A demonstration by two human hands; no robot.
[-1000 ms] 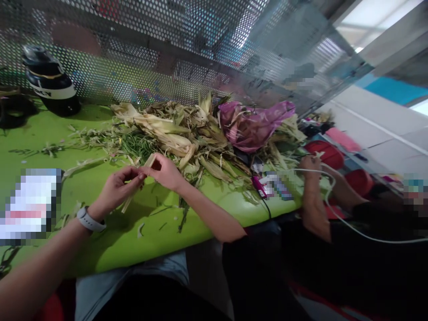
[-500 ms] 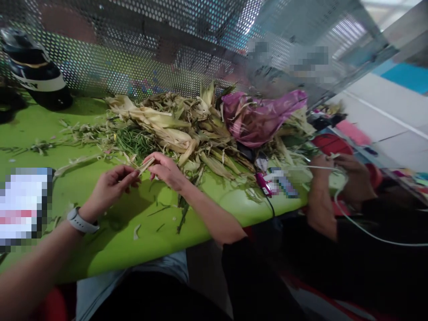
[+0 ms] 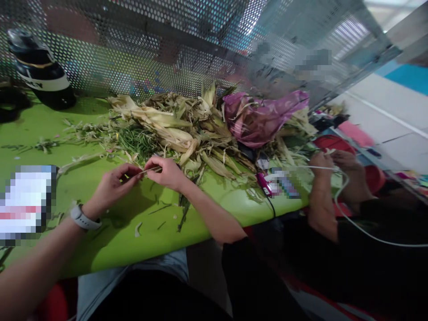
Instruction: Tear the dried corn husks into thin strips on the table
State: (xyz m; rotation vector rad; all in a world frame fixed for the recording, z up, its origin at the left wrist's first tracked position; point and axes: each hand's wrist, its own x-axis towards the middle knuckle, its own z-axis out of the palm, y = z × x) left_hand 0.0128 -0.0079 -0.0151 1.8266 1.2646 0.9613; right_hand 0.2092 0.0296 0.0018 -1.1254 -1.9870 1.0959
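Between my two hands runs a thin strip of corn husk (image 3: 152, 169), pale and narrow. My left hand (image 3: 117, 183), with a white watch on its wrist, pinches one end between thumb and fingers. The other end is pinched by my right hand (image 3: 167, 171), a short way to the right. Both hands are just above the green table (image 3: 123, 249), in front of a heap of dry corn husks (image 3: 174, 133). A tuft of green stringy strands (image 3: 138, 142) lies behind my hands at the heap's edge.
A pink plastic bag (image 3: 257, 118) rests on the heap's right part. At the left are a dark bottle (image 3: 50, 84) and a lit phone (image 3: 25, 200). A perforated metal panel (image 3: 140, 53) borders the back. Another person's hands (image 3: 329, 162) work at the right, near a white cable (image 3: 354, 227).
The strip has turned from slanting upward to nearly level and looks thinner, seen edge-on. My right hand has lowered slightly and its fingers have closed in more. The camera view has shifted a little.
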